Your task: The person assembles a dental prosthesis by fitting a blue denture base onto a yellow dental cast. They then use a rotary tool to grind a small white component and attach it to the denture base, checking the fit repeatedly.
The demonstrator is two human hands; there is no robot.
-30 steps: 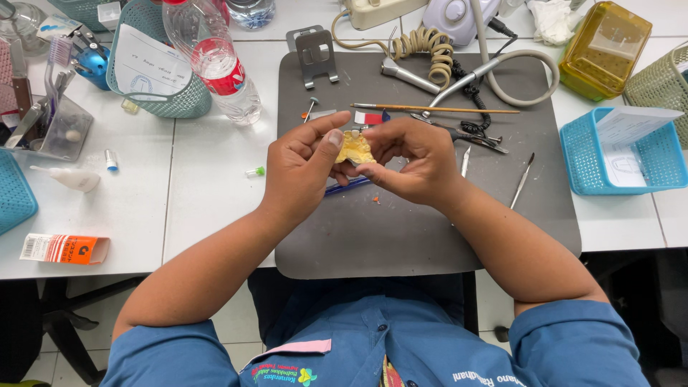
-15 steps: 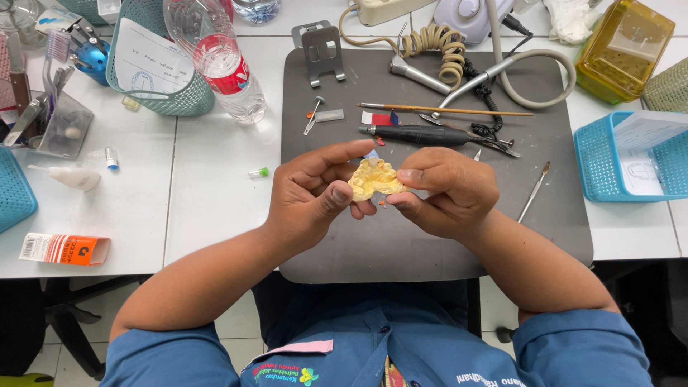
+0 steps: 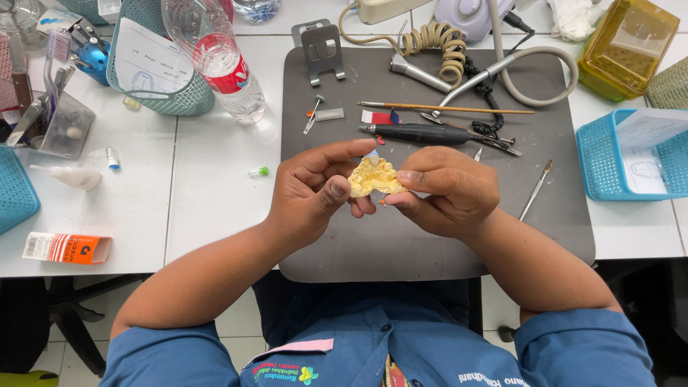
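Observation:
Both my hands hold a small yellow dental cast (image 3: 374, 177) above the dark grey mat (image 3: 430, 236). My left hand (image 3: 315, 190) grips its left side, thumb pressed near the cast and index finger stretched over its top. My right hand (image 3: 448, 190) pinches its right side between thumb and fingers. A tiny pale piece shows at the cast's top edge. Just beyond my hands lie a black rotary handpiece (image 3: 419, 132) and a thin wooden-handled brush (image 3: 444, 109).
A plastic bottle (image 3: 222, 61) and a teal basket (image 3: 154, 64) stand at the back left. A blue tray (image 3: 631, 154) and a yellow box (image 3: 627, 46) sit right. A coiled cord (image 3: 437, 43), metal stand (image 3: 320, 44) and metal instrument (image 3: 535, 188) lie on the mat. An orange packet (image 3: 68, 248) lies left.
My hands have drawn the cast slightly nearer to me and lifted it off the mat. The left thumb has shifted down along the cast's left edge.

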